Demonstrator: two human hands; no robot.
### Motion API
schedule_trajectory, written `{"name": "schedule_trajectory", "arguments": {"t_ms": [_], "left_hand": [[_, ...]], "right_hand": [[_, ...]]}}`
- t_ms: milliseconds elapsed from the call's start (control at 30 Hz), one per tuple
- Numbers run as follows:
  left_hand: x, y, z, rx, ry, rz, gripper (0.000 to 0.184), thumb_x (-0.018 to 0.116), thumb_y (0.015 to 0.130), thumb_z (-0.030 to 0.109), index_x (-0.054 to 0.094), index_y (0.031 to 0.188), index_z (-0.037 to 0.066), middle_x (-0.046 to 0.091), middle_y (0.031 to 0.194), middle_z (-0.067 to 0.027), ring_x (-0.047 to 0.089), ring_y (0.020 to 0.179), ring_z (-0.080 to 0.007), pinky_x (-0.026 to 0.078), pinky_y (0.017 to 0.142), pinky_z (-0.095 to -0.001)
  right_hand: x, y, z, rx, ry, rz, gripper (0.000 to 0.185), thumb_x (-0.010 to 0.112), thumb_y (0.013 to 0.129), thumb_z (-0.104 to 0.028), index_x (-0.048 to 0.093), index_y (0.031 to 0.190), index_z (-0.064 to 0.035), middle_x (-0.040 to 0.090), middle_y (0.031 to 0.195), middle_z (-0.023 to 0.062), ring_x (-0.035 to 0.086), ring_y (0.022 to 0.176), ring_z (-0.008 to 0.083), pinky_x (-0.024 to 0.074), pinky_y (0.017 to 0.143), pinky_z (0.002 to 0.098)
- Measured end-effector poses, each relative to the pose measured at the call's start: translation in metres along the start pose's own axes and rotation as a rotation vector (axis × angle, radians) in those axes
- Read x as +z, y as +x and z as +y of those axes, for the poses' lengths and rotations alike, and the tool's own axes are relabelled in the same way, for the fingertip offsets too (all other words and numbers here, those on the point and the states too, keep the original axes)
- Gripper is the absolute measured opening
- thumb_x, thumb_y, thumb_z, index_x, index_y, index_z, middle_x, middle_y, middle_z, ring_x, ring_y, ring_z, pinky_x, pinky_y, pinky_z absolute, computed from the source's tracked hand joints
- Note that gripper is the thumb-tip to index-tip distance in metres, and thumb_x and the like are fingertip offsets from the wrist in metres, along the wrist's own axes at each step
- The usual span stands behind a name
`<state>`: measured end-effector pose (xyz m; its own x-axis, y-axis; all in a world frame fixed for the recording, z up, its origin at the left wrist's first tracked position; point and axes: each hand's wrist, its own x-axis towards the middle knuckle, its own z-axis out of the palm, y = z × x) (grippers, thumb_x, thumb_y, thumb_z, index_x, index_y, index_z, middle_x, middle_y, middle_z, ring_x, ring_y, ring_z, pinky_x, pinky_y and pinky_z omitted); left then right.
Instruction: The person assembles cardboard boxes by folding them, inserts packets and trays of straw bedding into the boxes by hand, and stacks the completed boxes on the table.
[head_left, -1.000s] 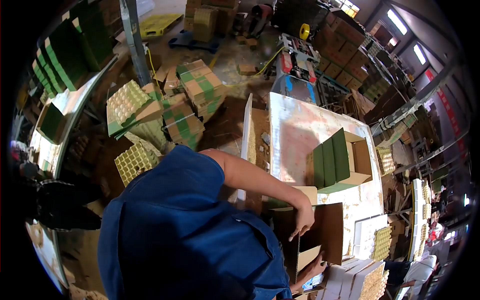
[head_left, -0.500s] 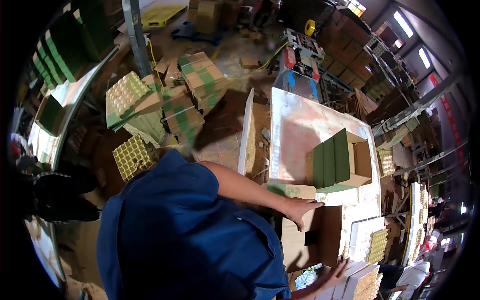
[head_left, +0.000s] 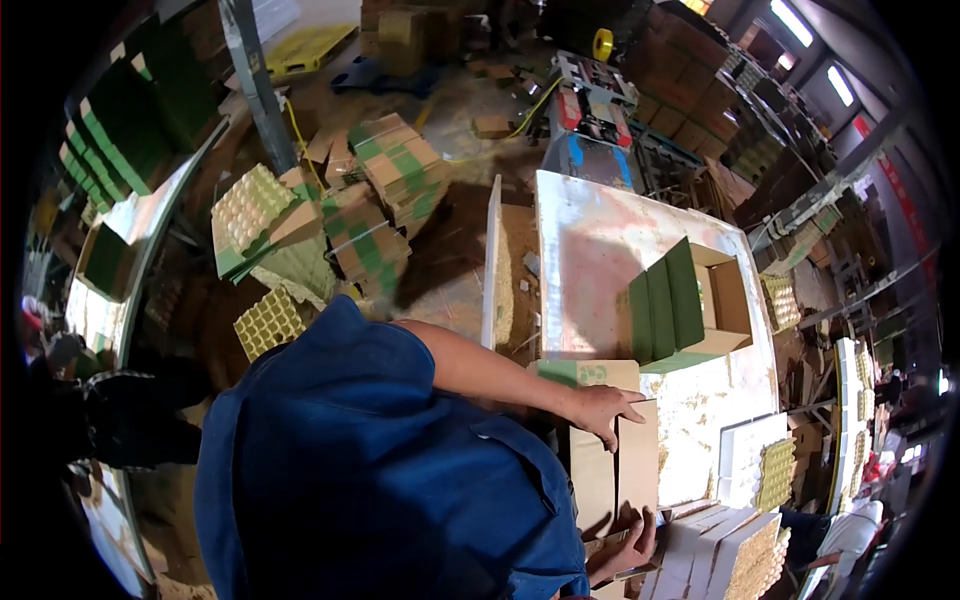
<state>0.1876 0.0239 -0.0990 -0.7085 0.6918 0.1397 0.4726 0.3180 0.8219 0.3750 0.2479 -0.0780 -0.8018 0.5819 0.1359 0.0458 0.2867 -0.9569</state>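
Observation:
A cardboard box (head_left: 592,475) sits right in front of my body, its two long top flaps lying nearly together with a thin dark gap between them. My left hand (head_left: 603,408) grips the far-left end of the flaps, thumb over the gap and fingers along the right flap (head_left: 638,465). At the opposite end, my right hand (head_left: 632,545) curls its fingers against the box's edge. Beside my left hand lies a piece of cardboard with green print (head_left: 600,374). The inside of the box is hidden.
An open green-and-brown carton (head_left: 690,305) stands on the white worktable (head_left: 590,230). White cartons (head_left: 705,550) and yellow egg trays (head_left: 776,472) are at the lower right. Flattened cartons (head_left: 400,170) and a stack topped with eggs (head_left: 250,208) are on the left. Another person's sleeve (head_left: 850,530) shows far right.
The box's right flap has folded inward, covering the opening that showed before. My right hand has moved in and up to the box's end; my left hand stays at its other end.

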Motion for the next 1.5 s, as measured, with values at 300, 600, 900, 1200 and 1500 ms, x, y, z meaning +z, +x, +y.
{"name": "schedule_trajectory", "arguments": {"t_ms": [300,600,900,1200,1500], "left_hand": [[-0.001,0.002,-0.002,0.016,0.034,0.036,0.076,0.083,0.061,0.029,0.059,0.131,0.013,0.029,0.152,-0.0219,0.047,0.127,-0.0365,0.041,0.103,-0.0371],[-0.033,0.020,0.030,0.026,0.020,-0.030,0.053,0.074,0.073,0.030,0.066,0.121,0.009,0.035,0.151,-0.0179,0.061,0.110,-0.0299,0.048,0.091,-0.0345],[-0.053,0.043,0.023,0.002,0.013,-0.107,0.046,0.037,0.097,0.049,0.076,0.101,0.025,0.071,0.099,-0.0107,0.063,0.097,-0.0322,0.048,0.088,-0.0398],[0.001,0.071,-0.090,-0.024,0.037,-0.070,0.049,0.033,0.098,0.052,0.070,0.110,0.022,0.068,0.091,-0.0168,0.067,0.085,-0.0332,0.052,0.077,-0.0423],[0.002,0.113,-0.110,-0.292,-0.543,0.181,0.079,0.029,0.096,0.066,0.071,0.089,0.000,0.068,0.079,-0.0126,0.063,0.080,-0.0235,0.049,0.077,-0.0370]], "right_hand": [[-0.058,-0.026,0.150,0.220,0.199,-0.388,0.078,0.074,0.072,0.008,0.038,0.141,0.0056,0.047,0.140,0.0183,0.054,0.114,0.0260,0.0483,0.093,0.0366],[-0.064,-0.013,0.123,-0.009,-0.680,0.098,0.067,0.075,0.084,-0.031,0.048,0.132,0.0071,0.056,0.125,0.0218,0.056,0.110,0.0298,0.0481,0.093,0.0367],[-0.023,0.000,0.005,-0.137,-0.390,0.235,0.056,0.062,0.094,-0.027,0.045,0.139,0.0011,0.054,0.132,0.0234,0.057,0.113,0.0330,0.0477,0.095,0.0391],[-0.001,-0.038,0.032,-0.525,-0.524,0.014,0.075,0.080,0.072,-0.038,0.053,0.137,-0.0100,0.025,0.153,0.0266,0.033,0.138,0.0439,0.0366,0.108,0.0509],[-0.012,0.037,-0.054,-0.504,-0.523,-0.210,0.078,0.086,0.053,-0.022,0.060,0.126,-0.0087,0.034,0.151,0.0176,0.044,0.132,0.0380,0.0429,0.103,0.0426]]}}
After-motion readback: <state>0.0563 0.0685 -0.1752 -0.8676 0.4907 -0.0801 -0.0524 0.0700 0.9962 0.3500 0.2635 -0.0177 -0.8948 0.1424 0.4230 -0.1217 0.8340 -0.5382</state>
